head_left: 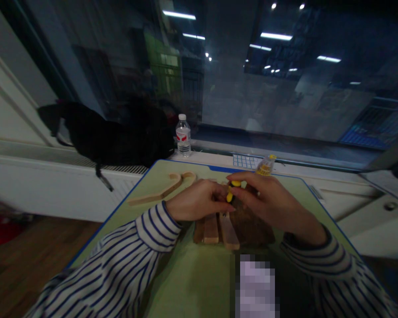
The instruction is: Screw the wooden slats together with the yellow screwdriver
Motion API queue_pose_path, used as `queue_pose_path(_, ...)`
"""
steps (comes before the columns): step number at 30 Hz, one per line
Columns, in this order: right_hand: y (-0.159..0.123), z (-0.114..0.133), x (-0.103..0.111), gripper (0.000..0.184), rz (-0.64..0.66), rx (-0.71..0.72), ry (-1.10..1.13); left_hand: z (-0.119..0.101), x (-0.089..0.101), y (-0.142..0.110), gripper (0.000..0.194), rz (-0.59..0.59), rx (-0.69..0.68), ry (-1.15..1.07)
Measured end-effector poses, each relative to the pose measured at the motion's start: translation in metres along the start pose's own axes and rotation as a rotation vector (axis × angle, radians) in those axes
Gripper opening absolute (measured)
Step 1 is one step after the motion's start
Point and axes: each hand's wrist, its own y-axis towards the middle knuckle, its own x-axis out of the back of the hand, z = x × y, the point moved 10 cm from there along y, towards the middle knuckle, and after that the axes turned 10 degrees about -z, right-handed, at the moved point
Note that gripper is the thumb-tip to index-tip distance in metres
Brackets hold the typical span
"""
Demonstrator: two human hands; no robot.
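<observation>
My right hand (268,198) is closed on a small yellow-and-black tool (236,183) that looks like a stubby screwdriver, gripped between thumb and fingers. Right beside it, my left hand (202,198) has its fingers curled in, with the thumb stretched toward the tool's lower end; what it pinches is hidden. Under both hands, two pale wooden strips (229,234) lie side by side on a dark brown board (255,227). A small dark spot shows on the right strip, near my left thumb. The strips' far ends are covered by my hands.
Curved wooden pieces (159,194) lie at the left of the green table (175,269). Behind it, a water bottle (183,137), a clear bottle with yellow contents (265,165) and a black bag (112,137) stand along the window sill. A blurred patch (257,287) covers the table's near side.
</observation>
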Motion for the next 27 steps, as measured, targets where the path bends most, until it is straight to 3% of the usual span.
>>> queue_pose_path(13, 0.001, -0.003, -0.004, 0.017, 0.007, -0.079, 0.008, 0.001, -0.007, -0.004, 0.027, 0.109, -0.021, -0.044)
queue_pose_path(27, 0.001, -0.002, -0.002, 0.024, -0.033, -0.058, 0.004, 0.0, 0.004, -0.002, 0.026, -0.005, -0.008, -0.033)
